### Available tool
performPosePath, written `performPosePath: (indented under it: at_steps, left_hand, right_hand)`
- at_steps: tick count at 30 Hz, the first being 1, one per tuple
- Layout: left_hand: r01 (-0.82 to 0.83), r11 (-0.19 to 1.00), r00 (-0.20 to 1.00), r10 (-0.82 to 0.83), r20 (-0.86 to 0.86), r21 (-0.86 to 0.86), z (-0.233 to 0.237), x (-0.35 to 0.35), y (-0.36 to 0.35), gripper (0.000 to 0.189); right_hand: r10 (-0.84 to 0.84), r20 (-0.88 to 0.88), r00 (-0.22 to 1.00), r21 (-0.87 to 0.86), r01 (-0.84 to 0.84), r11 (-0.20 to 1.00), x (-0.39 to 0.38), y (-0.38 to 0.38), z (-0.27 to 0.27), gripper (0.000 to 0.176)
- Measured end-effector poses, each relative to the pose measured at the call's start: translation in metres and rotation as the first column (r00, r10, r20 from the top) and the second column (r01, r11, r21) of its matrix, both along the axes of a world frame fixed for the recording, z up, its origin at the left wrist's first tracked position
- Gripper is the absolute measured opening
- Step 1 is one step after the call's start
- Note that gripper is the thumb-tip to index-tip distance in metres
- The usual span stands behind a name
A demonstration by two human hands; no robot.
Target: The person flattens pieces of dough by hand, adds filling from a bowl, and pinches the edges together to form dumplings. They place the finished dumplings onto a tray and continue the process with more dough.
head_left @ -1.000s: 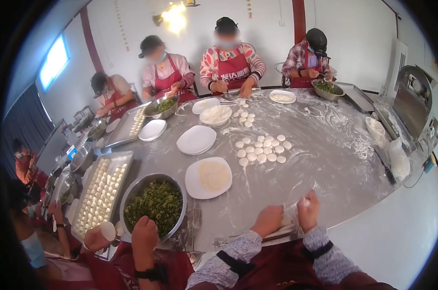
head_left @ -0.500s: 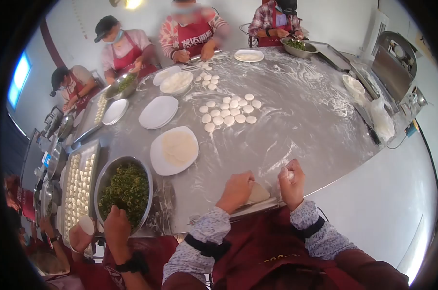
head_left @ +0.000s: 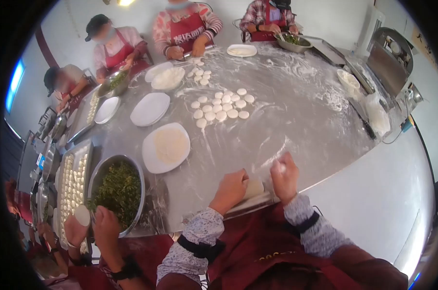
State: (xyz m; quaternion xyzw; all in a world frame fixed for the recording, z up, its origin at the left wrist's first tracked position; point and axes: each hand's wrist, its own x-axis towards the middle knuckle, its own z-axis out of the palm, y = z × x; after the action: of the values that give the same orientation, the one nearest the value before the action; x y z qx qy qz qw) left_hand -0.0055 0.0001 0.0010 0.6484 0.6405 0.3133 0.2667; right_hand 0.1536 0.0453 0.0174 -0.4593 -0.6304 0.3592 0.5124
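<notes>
Near the front edge of the floury metal table, my left hand (head_left: pixel 230 190) is closed, fingers curled at the edge of a flat, pale dough wrapper (head_left: pixel 254 189). Just right of the wrapper, my right hand (head_left: pixel 285 180) forms a fist. Something whitish shows at its thumb side, but its kind is hidden by the fingers. Several round dough pieces (head_left: pixel 222 115) lie in a group farther up the table. Left of my hands, a white plate (head_left: pixel 150 159) holds thin dough wrappers (head_left: pixel 170 145).
At left, a steel bowl of green filling (head_left: pixel 117 191) stands beside a tray of dumplings (head_left: pixel 76 181). A neighbour's hand (head_left: pixel 76 229) holds a wrapper there. White plates (head_left: pixel 150 109) are stacked beyond. A knife (head_left: pixel 363 119) lies at right. Several co-workers sit around the far side.
The view has shifted slightly, so the table's contents appear farther left. My hands remain by the wrapper, with more of it uncovered beside my left fingers. The neighbour's hand has lifted from the filling.
</notes>
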Motion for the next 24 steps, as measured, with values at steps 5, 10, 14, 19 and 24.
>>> performPosePath:
  at_steps: [5,10,14,19,24]
  left_hand:
    - [-0.041,0.993,0.985,0.058,-0.161,0.106,-0.001,0.017,0.010,0.014]
    - [0.054,0.996,0.981,-0.041,-0.188,0.069,-0.004,0.008,0.011,0.014]
    - [-0.018,0.999,0.999,0.020,-0.043,0.029,-0.002,0.001,-0.001,0.012]
    - [-0.110,0.988,0.986,0.123,-0.114,0.109,0.005,0.021,0.007,0.011]
    - [-0.002,0.997,0.985,0.015,-0.172,0.079,-0.004,0.000,0.003,0.012]
  right_hand:
    - [-0.125,0.137,0.983,0.213,0.094,0.973,-0.048,0.046,0.001,0.011]
    - [-0.115,0.160,0.980,0.101,0.100,0.990,-0.016,0.017,0.002,0.012]
    - [-0.053,0.058,0.997,0.054,0.050,0.997,-0.005,0.005,0.001,0.012]
    - [-0.128,0.123,0.984,0.223,0.098,0.970,-0.044,0.041,0.003,0.012]
    - [-0.117,0.152,0.981,0.105,0.102,0.989,-0.012,0.010,0.007,0.011]
